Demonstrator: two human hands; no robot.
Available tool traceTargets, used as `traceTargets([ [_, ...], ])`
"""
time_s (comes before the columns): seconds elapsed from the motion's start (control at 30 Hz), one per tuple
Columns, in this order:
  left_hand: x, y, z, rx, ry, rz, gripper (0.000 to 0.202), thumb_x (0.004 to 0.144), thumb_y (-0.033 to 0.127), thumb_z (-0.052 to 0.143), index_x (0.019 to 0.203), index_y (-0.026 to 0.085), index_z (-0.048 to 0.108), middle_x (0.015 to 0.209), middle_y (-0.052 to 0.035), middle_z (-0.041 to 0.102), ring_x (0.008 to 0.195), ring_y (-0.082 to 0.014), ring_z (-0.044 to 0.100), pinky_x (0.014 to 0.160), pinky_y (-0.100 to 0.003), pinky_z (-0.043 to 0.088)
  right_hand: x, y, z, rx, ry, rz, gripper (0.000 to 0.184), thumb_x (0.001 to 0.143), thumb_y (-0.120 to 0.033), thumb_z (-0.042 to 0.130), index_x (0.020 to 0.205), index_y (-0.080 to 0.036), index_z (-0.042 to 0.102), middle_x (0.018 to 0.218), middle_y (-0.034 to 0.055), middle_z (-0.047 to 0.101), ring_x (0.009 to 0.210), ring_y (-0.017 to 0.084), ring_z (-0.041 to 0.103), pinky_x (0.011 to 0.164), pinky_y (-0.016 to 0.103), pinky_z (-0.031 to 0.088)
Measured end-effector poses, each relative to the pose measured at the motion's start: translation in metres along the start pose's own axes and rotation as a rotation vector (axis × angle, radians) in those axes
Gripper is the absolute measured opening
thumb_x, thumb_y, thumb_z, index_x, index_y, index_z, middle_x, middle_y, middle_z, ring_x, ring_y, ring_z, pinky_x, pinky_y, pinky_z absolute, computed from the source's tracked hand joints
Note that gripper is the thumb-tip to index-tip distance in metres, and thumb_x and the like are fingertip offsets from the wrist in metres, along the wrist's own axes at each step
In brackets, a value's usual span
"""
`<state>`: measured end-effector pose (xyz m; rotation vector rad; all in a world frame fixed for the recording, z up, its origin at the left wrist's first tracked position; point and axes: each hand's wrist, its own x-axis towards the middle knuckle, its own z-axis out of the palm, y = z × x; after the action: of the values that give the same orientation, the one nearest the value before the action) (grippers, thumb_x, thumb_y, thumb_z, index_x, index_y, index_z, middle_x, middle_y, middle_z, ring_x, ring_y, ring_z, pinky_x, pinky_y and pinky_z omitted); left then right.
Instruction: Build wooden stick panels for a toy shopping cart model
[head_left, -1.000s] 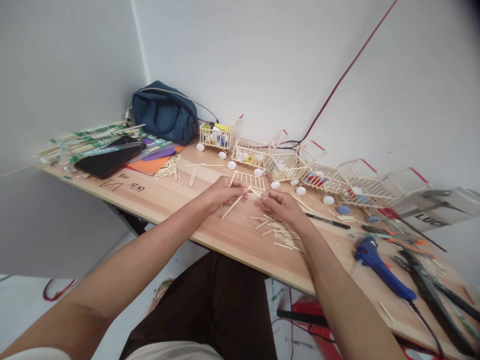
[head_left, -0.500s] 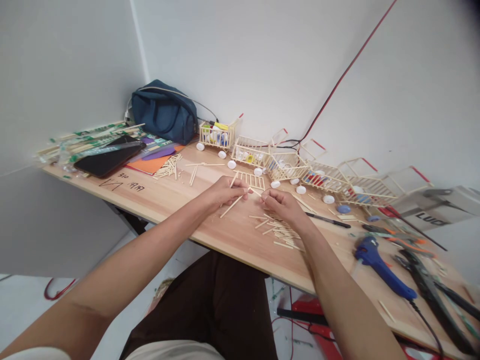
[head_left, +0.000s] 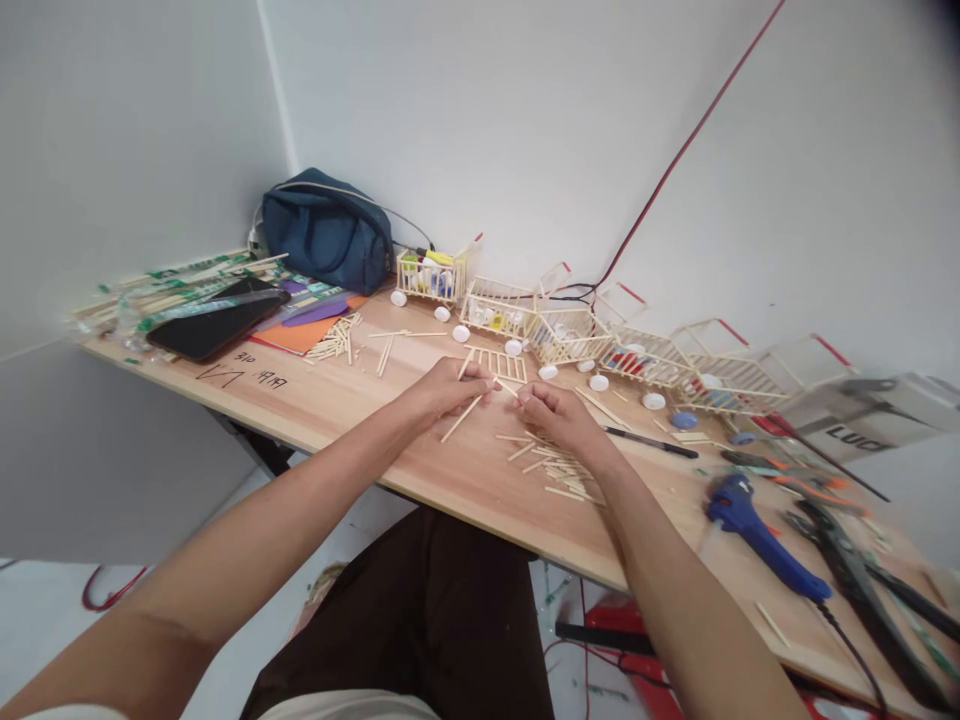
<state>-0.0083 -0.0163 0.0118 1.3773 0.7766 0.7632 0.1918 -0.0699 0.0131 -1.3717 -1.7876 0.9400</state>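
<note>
My left hand (head_left: pixel 448 385) is closed in a pinch on a long thin wooden stick (head_left: pixel 460 419) that slants down to the left over the wooden table (head_left: pixel 352 400). My right hand (head_left: pixel 559 417) is closed too, pinching a short stick (head_left: pixel 509 388) whose tip meets the left hand's fingers. A pile of cut sticks (head_left: pixel 559 468) lies under and beside my right wrist. A flat ladder-like stick panel (head_left: pixel 501 362) lies just beyond both hands.
Several small stick carts with white wheels (head_left: pixel 570 335) line the back wall. A blue bag (head_left: pixel 326 235), a black phone (head_left: pixel 214 320) and coloured paper sit at the left. A blue glue gun (head_left: pixel 757 535), pliers (head_left: pixel 847 565) and a black pen (head_left: pixel 649 440) lie at the right.
The hands have kept their pinch on the sticks and barely moved; the view has shifted slightly.
</note>
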Motion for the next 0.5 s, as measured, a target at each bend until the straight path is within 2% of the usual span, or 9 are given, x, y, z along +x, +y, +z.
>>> traceTargets([
  [0.1, 0.0, 0.001, 0.001, 0.015, 0.014, -0.016, 0.018, 0.075, 0.027, 0.064, 0.08, 0.009, 0.064, 0.063, 0.0004, 0.059, 0.038, -0.0013, 0.027, 0.039, -0.019, 0.013, 0.0, 0.004, 0.001, 0.012, -0.027, -0.01, 0.03, 0.088, -0.048, 0.051, 0.08, -0.019, 0.056, 0.056, -0.0063, 0.039, 0.049, 0.009, 0.032, 0.048, 0.023, 0.023],
  [0.33, 0.002, 0.001, 0.003, 0.03, 0.026, -0.045, 0.015, 0.074, 0.024, 0.065, 0.07, 0.01, 0.061, 0.055, 0.003, 0.054, 0.036, -0.0011, 0.025, 0.039, -0.02, 0.012, -0.001, -0.001, 0.0, -0.032, -0.054, 0.002, 0.029, 0.087, -0.045, 0.051, 0.077, -0.018, 0.058, 0.053, -0.0057, 0.049, 0.047, 0.009, 0.038, 0.049, 0.022, 0.028],
  [0.4, 0.004, 0.002, 0.002, 0.009, 0.023, -0.069, 0.015, 0.074, 0.024, 0.066, 0.071, 0.01, 0.062, 0.057, 0.0019, 0.057, 0.037, -0.001, 0.026, 0.039, -0.019, 0.012, 0.0, 0.0, -0.003, -0.03, -0.018, 0.02, 0.031, 0.085, -0.047, 0.052, 0.075, -0.018, 0.059, 0.053, -0.005, 0.05, 0.047, 0.009, 0.04, 0.049, 0.023, 0.029],
  [0.5, 0.01, 0.007, 0.0, 0.024, 0.026, -0.143, 0.013, 0.073, 0.022, 0.068, 0.073, 0.01, 0.063, 0.058, 0.0, 0.06, 0.038, -0.0016, 0.027, 0.04, -0.018, 0.014, 0.004, 0.01, -0.011, -0.023, 0.11, 0.081, 0.036, 0.081, -0.054, 0.054, 0.072, -0.019, 0.058, 0.052, -0.004, 0.051, 0.046, 0.01, 0.041, 0.048, 0.023, 0.03],
])
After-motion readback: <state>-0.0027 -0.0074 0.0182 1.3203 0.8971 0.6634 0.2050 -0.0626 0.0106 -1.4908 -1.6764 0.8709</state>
